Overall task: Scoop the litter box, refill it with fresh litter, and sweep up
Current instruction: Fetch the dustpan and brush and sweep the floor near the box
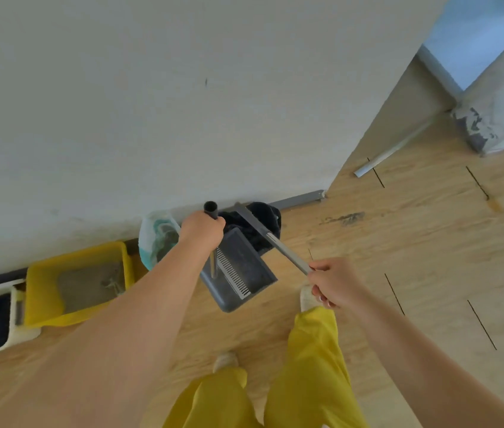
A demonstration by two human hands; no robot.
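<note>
Litter box [77, 282], a yellow tray, sat on the wooden floor [414, 230] against the wall [151, 88], to the person's left, with grey litter covering its bottom and what looked like a scoop lying in it, though that was too blurred to be sure of. Whether that litter was fresh or old could not be told. Between the tray and the dustpan [239, 273] stood a white and teal bag [156, 239], possibly the litter sack.

The left hand [202, 231] was closed around the dustpan's upright handle [211, 211], holding the grey pan near the wall. The right hand [332, 282] pinched the metal broom handle [275, 242] between fingers and thumb; the handle slanted down towards dark bristles [263, 216] by the skirting.

By my reading, scooping and refilling were probably over, and the sweeping was the step in hand. No swept litter showed in the pan, so most of the sweeping appeared to remain.
</note>
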